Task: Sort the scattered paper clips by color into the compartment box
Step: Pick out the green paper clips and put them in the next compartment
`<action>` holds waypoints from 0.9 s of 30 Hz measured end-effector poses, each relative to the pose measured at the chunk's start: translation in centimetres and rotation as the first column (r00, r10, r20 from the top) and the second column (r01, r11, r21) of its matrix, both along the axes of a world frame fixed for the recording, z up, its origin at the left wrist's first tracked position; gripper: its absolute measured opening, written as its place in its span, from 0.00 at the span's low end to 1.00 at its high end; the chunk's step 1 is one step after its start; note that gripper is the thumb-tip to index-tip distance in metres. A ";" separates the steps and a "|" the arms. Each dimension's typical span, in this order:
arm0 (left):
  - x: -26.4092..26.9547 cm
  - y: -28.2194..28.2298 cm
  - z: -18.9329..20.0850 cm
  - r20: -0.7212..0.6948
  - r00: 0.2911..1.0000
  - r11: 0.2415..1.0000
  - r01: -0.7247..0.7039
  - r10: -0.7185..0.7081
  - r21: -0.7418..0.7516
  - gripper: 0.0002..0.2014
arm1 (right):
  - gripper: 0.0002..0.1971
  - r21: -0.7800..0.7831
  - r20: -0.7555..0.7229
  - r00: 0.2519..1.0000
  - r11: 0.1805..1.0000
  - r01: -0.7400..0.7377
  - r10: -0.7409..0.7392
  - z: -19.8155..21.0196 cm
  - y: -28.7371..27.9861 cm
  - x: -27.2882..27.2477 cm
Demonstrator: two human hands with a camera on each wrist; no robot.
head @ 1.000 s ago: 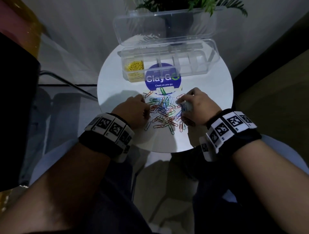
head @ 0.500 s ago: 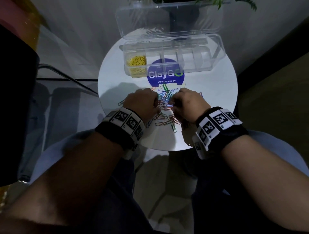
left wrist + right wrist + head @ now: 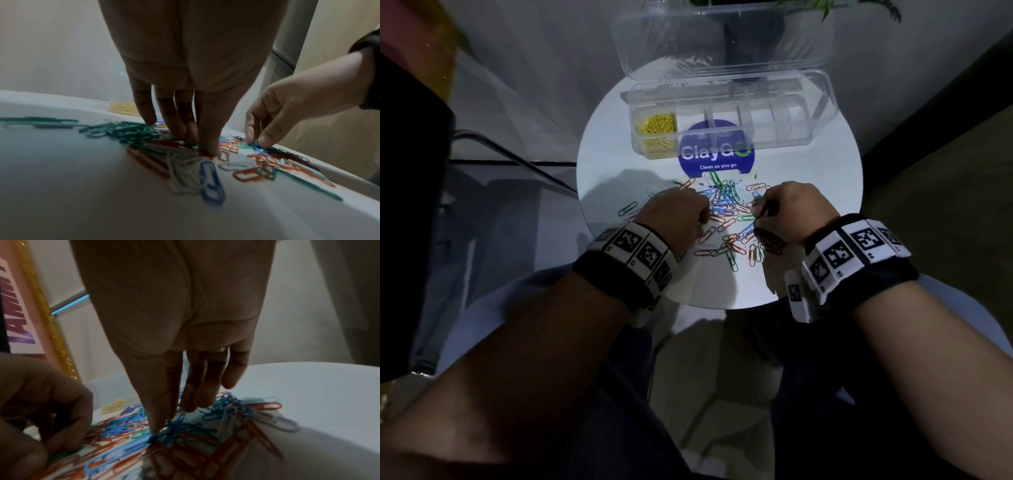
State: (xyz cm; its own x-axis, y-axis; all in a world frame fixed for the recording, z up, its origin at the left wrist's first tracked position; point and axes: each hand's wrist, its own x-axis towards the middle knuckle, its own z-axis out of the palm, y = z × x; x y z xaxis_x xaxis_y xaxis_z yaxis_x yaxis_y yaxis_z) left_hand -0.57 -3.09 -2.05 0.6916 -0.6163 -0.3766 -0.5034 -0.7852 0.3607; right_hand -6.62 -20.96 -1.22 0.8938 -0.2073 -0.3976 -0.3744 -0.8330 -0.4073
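A heap of paper clips (image 3: pixel 726 212) in blue, green, red and white lies mid-table. Behind it stands the clear compartment box (image 3: pixel 818 113), lid up, with yellow clips (image 3: pixel 657 126) in its leftmost compartment. My left hand (image 3: pixel 702 217) is on the heap's left side. Its fingers point down and its thumb and fingertips (image 3: pixel 209 151) pinch at a green clip among red ones. My right hand (image 3: pixel 758 209) is on the right side, its thumb and forefinger (image 3: pixel 158 426) pinching a tangle of blue clips (image 3: pixel 174 426). The right hand (image 3: pixel 256 142) also shows in the left wrist view.
The round white table (image 3: pixel 808 192) carries a blue "ClayGo" sticker (image 3: pixel 715 161) between the box and the heap. The box's open lid (image 3: pixel 722 37) stands upright at the back with a plant behind it. A few stray green clips (image 3: pixel 628 209) lie left of the heap.
Both hands have moved from the heap's near edges forward into it. The right hand's thumb and forefinger now pinch blue clips.
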 end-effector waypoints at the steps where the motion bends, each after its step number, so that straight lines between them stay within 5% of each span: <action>1: 0.0 0.0 0.0 -0.034 0.999 1.000 -0.021 0.021 -0.009 0.07 | 0.07 0.004 -0.009 1.000 1.000 0.002 -0.002 -0.2 0.0 0.0; 16: -0.1 0.3 0.5 -0.089 0.994 0.993 -0.068 0.059 -0.097 0.05 | 0.11 -0.031 0.020 0.996 0.996 -0.086 0.086 -1.0 1.0 1.1; 27: 3.5 3.1 2.5 0.001 0.917 0.900 -0.392 0.399 -0.192 0.12 | 0.10 -0.043 0.086 0.995 0.998 -0.054 0.058 -1.3 1.3 1.0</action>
